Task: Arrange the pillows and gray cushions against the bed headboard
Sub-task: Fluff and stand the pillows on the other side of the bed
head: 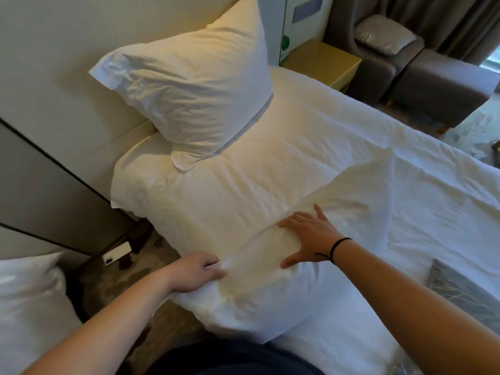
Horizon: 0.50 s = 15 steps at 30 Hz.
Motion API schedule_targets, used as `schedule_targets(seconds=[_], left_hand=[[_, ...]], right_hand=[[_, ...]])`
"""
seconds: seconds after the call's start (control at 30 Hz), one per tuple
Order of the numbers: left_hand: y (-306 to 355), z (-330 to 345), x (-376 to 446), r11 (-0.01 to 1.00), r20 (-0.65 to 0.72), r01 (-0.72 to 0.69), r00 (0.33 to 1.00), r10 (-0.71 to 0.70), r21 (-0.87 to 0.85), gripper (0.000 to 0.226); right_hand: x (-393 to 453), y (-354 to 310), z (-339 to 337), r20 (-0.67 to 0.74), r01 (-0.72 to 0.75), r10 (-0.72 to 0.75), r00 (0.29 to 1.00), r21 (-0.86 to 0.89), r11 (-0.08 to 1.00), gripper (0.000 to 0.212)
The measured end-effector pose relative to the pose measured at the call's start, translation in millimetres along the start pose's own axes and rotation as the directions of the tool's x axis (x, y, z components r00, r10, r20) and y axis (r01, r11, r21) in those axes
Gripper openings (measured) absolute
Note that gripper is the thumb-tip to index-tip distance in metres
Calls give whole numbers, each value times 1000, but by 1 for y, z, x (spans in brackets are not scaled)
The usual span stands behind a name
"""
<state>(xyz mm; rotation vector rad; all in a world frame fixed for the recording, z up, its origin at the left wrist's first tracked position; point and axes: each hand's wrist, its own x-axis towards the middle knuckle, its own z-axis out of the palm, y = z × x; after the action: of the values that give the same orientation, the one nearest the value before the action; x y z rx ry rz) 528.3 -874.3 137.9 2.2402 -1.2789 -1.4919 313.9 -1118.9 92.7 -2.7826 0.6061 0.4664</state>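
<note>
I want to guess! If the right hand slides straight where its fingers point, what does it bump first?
Probably the upright pillow against the headboard. The right hand lies flat, fingers pointing up-left over bare bedding; depth is unclear.

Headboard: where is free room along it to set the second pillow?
Free: the stretch of bed between the upright pillow and the yellow nightstand, below the headboard. Also open is the duvet centre right of the right hand. Crowded: the near corner, where the left hand grips fabric and the flat pillow lies.
</note>
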Motion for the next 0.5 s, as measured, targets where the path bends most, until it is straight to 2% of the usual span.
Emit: schedule_targets(seconds=[0.1,0.27,0.33,0.5], left_hand=[[-14,2,-1,993,-147,58,986,-73,-104,39],[-44,10,-8,982,-402,172,895,-191,-84,43],[-54,7,-14,978,-426,198,881,-206,-63,35],[-78,-17,-33,980,-347,198,917,-196,-30,13]], right_hand=[[10,6,-3,17,32,-31,999,-40,999,122],[19,13,-2,40,67,-65,997,-76,995,115],[20,14,-1,52,72,-68,996,-73,995,113],[21,23,4,16,67,-66,998,-53,996,109]])
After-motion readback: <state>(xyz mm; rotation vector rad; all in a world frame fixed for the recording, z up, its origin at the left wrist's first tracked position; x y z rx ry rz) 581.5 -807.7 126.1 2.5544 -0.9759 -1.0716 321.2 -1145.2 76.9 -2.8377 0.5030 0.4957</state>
